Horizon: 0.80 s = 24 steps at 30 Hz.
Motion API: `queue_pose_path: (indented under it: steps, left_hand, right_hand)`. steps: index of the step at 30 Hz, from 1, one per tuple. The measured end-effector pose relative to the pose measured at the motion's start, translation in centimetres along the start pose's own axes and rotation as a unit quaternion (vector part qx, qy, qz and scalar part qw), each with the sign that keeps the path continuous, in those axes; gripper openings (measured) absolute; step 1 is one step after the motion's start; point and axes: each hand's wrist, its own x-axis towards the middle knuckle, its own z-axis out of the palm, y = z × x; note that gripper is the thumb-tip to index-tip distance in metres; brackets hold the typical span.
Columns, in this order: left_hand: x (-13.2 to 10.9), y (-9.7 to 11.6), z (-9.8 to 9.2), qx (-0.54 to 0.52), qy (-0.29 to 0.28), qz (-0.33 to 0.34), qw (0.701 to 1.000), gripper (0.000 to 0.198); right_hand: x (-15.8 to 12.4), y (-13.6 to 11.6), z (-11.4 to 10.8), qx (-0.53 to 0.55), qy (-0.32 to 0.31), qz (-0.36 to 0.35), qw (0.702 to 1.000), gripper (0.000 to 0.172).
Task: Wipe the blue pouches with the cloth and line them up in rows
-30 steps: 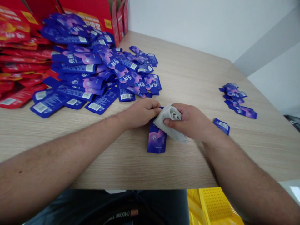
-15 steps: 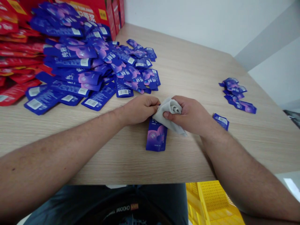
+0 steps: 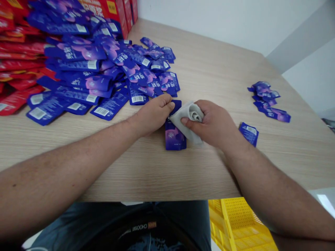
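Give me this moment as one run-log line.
left hand: holds blue packet near far end | right hand: holds grey cloth against packet | support: table | beyond left hand: packet pile

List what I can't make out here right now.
Head view:
Packet: part of its right side, behind the cloth; its fine print, too small.
Right hand: fingertips, bar the thumb's, behind the cloth.
Crate: lower part, cut off by the bottom edge.
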Motion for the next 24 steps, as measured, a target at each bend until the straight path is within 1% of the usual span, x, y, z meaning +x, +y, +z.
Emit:
queue_pose_path:
  steps: [1, 3, 4, 5, 6, 8, 9, 10, 12, 13, 14, 15, 17, 18, 21, 22, 24]
  left_hand:
    - [0.0, 0.0, 0.0, 0.002, 0.003, 0.002, 1.000, 0.022]
    - [0.1, 0.0, 0.0, 0.011, -0.001, 0.007, 1.000, 0.023]
    - [0.1, 0.1, 0.0, 0.014, 0.000, 0.008, 1.000, 0.024]
    - [0.1, 0.1, 0.0, 0.012, 0.004, 0.007, 1.000, 0.025]
    - [0.1, 0.0, 0.0, 0.004, 0.011, 0.005, 1.000, 0.025]
    - [0.2, -0.1, 0.2, -0.032, 0.030, -0.003, 0.999, 0.026]
    - [0.2, -0.2, 0.2, -0.054, 0.035, -0.008, 0.998, 0.026]
    - [0.2, -0.4, 0.3, -0.077, 0.037, -0.012, 0.996, 0.026]
    - [0.3, -0.6, 0.5, -0.117, 0.034, -0.024, 0.992, 0.026]
    - [0.4, -0.7, 0.6, -0.137, 0.033, -0.031, 0.989, 0.025]
    - [0.4, -0.7, 0.6, -0.159, 0.034, -0.039, 0.986, 0.026]
    - [0.5, -0.7, 0.7, -0.183, 0.035, -0.047, 0.981, 0.026]
    - [0.5, -0.5, 0.8, -0.232, 0.034, -0.065, 0.970, 0.026]
    - [0.5, -0.4, 0.9, -0.251, 0.032, -0.075, 0.965, 0.027]
    - [0.5, 0.0, 1.0, -0.282, 0.030, -0.095, 0.954, 0.027]
    - [0.4, 0.0, 1.0, -0.290, 0.033, -0.097, 0.952, 0.027]
    - [0.4, 0.1, 0.9, -0.304, 0.043, -0.099, 0.946, 0.026]
  right_hand:
    - [-0.1, -0.1, 0.1, 0.000, -0.018, -0.023, 1.000, 0.018]
    - [-0.3, -0.3, 0.4, 0.011, -0.100, -0.090, 0.991, 0.016]
    - [-0.4, -0.3, 0.5, 0.015, -0.129, -0.111, 0.985, 0.015]
    - [-0.4, -0.4, 0.6, 0.015, -0.132, -0.115, 0.984, 0.015]
    - [-0.4, -0.3, 0.7, 0.008, -0.109, -0.103, 0.989, 0.016]
    - [-0.4, -0.1, 0.7, -0.002, -0.036, -0.065, 0.997, 0.019]
    - [-0.3, 0.1, 0.6, 0.002, -0.024, -0.060, 0.998, 0.018]
    - [-0.2, 0.3, 0.5, 0.016, -0.043, -0.072, 0.996, 0.017]
    - [-0.1, 0.7, 0.3, 0.064, -0.135, -0.129, 0.980, 0.014]
    - [-0.1, 0.9, 0.1, 0.083, -0.171, -0.153, 0.970, 0.014]
    - [0.0, 1.1, 0.0, 0.093, -0.182, -0.165, 0.965, 0.014]
    - [0.1, 1.3, -0.1, 0.093, -0.167, -0.165, 0.968, 0.014]
    - [0.3, 1.7, -0.4, 0.080, -0.111, -0.148, 0.979, 0.017]
    - [0.4, 1.9, -0.5, 0.078, -0.102, -0.146, 0.981, 0.018]
    - [0.5, 2.3, -0.5, 0.097, -0.146, -0.164, 0.971, 0.017]
    - [0.5, 2.3, -0.5, 0.098, -0.142, -0.164, 0.971, 0.016]
    - [0.5, 2.2, -0.4, 0.084, -0.106, -0.150, 0.979, 0.016]
